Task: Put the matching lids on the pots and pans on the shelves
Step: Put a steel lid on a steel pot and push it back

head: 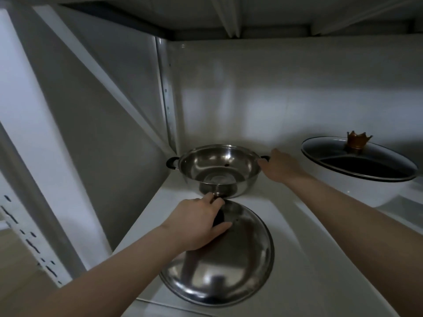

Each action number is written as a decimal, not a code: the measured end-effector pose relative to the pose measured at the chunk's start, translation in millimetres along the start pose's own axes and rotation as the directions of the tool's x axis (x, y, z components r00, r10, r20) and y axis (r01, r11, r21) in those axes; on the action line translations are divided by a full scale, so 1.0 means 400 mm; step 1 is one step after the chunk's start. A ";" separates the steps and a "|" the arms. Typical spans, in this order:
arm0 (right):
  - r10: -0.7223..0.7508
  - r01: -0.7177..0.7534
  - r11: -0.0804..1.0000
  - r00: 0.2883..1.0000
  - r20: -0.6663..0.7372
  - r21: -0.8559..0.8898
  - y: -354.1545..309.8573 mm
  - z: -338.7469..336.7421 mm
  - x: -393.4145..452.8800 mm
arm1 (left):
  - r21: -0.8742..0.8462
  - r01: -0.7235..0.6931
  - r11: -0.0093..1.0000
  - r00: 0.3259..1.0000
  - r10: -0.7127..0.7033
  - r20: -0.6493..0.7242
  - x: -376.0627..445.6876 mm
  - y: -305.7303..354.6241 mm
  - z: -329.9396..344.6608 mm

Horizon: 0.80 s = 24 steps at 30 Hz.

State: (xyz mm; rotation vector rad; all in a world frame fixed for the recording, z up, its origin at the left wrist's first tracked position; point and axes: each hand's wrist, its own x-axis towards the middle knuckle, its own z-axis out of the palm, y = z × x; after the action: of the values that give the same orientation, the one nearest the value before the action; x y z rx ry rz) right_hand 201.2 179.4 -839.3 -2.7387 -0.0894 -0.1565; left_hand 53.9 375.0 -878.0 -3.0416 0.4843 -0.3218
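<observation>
Your left hand [198, 221] curls around the black knob of the domed steel lid [219, 266]. Your right hand [278, 167] grips the round steel pot [219, 170] at its right handle, arm outstretched.

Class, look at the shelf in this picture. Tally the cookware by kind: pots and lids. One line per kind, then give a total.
Pots: 2, the steel pot and the white pot
Lids: 2, the steel lid and the glass lid with a crown knob
Total: 4
</observation>
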 end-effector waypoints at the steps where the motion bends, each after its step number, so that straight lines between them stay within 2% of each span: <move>1: 0.025 -0.025 1.000 1.000 0.000 0.012 -0.002 0.006 0.007 | 0.010 -0.007 1.000 1.000 0.007 0.000 0.001 0.001 0.000; 6: 0.060 -0.063 0.993 0.998 0.026 0.098 -0.002 0.043 0.031 | 0.028 -0.024 0.999 0.999 0.025 -0.028 0.004 -0.001 0.011; 9: 0.045 -0.053 0.974 0.998 0.044 0.219 0.015 0.079 0.057 | -0.010 -0.021 1.000 1.000 0.021 -0.022 0.007 -0.001 0.012; 11: 0.074 -0.087 0.933 0.996 0.049 0.348 0.022 0.095 0.084 | -0.049 -0.021 0.999 1.000 0.020 -0.015 0.007 -0.005 0.010; 15: 0.171 -0.160 0.860 0.985 0.022 0.485 0.030 0.107 0.118 | -0.086 -0.056 0.995 0.998 0.055 -0.006 0.004 -0.009 0.013; 17: 0.196 -0.181 0.793 0.980 0.038 0.582 0.031 0.115 0.129 | -0.095 -0.065 0.993 0.998 0.065 -0.010 0.004 -0.008 0.015; 20: 0.287 -0.282 0.592 0.949 0.130 0.755 0.028 0.110 0.142 | -0.097 -0.086 0.992 0.996 0.083 -0.036 0.005 -0.005 0.016; 22: 0.321 -0.343 0.493 0.926 0.199 0.800 0.033 0.110 0.156 | -0.105 -0.109 0.988 0.993 0.102 -0.063 0.001 -0.004 0.019; 24: 0.332 -0.370 0.454 0.914 0.231 0.810 0.035 0.112 0.165 | -0.099 -0.142 0.985 0.985 0.131 -0.112 -0.009 0.000 0.018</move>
State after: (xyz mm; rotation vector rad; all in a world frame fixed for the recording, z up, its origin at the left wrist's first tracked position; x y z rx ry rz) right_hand 272.3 186.4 -877.6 -1.6981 0.3260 0.0625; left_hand 52.1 376.4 -885.7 -3.0833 0.7359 -0.4648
